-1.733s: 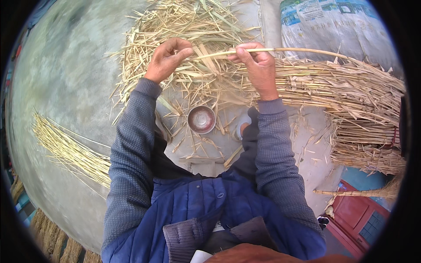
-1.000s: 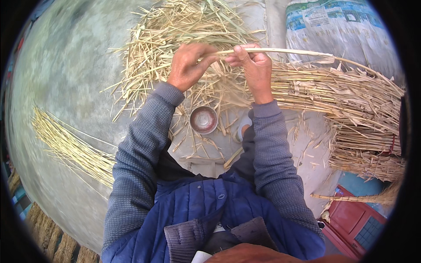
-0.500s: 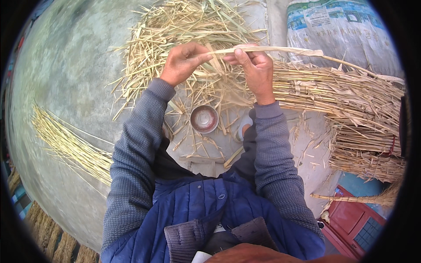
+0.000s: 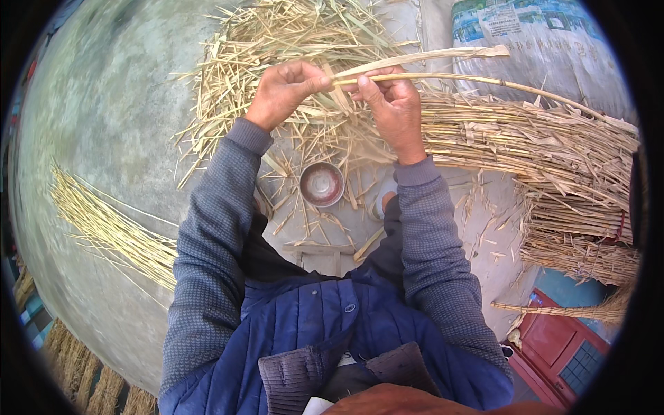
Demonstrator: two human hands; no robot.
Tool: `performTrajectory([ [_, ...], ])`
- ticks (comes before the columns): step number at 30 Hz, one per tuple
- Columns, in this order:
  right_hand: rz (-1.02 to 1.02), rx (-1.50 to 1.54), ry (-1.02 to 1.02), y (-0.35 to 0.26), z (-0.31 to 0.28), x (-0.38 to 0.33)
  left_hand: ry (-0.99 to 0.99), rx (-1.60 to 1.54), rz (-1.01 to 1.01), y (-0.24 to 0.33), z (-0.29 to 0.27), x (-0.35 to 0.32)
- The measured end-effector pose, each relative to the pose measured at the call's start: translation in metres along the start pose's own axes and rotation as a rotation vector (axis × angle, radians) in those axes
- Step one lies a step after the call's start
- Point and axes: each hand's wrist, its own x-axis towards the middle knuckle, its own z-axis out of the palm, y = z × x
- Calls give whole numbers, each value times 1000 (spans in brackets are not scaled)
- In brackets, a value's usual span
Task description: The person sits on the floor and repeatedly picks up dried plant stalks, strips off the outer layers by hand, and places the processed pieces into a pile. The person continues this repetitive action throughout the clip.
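A long dry plant stalk [image 4: 470, 77] stretches from my hands out to the far right. My left hand [image 4: 287, 91] pinches its left end between thumb and fingers. Close beside it, my right hand [image 4: 395, 114] grips the same stalk, thumb on top. A pale, dry leaf sheath [image 4: 443, 54] splits off near the fingertips and slants above the stalk, its far end free. A loose strip of leaf hangs between the two hands. Under and beyond them spreads a heap of stripped dry leaves [image 4: 235, 86]. What lies inside my fingers is partly hidden.
A small metal bowl [image 4: 322, 185] stands on the concrete between my feet. At right lies a thick pile of unpeeled stalks [image 4: 498, 142], with a large printed sack [image 4: 553, 66] behind. Thin peeled stalks [image 4: 114, 221] lie at left. A red piece of furniture [image 4: 553, 339] stands lower right.
The leaf sheath, which lay along the stalk, now stands apart from it, raised on the far side. Both hands have shifted slightly left, and the stalk is bared.
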Motion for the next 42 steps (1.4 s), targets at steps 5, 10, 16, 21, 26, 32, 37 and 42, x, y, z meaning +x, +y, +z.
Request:
performTrajectory([
  [5,-1,53,127,-3,-5,3,-61,246,43,-9,-20,-1],
  [10,-14,34,114,-5,-11,4,-90,129,-20,-15,-34,0],
  [16,-20,65,118,-2,-13,5,-30,85,-76,-13,-37,-1],
  [21,-19,92,145,0,-25,5,205,-276,55,-16,-68,-1],
  [26,59,-16,202,2,-45,8,498,-339,84,-18,-110,1],
  [32,8,56,71,11,-21,5,399,920,451,-3,-55,-1],
  [37,84,45,-23,18,5,4,51,837,573,2,-14,-1],
  [42,30,32,122,3,-24,11,102,1045,347,-5,-58,-6],
])
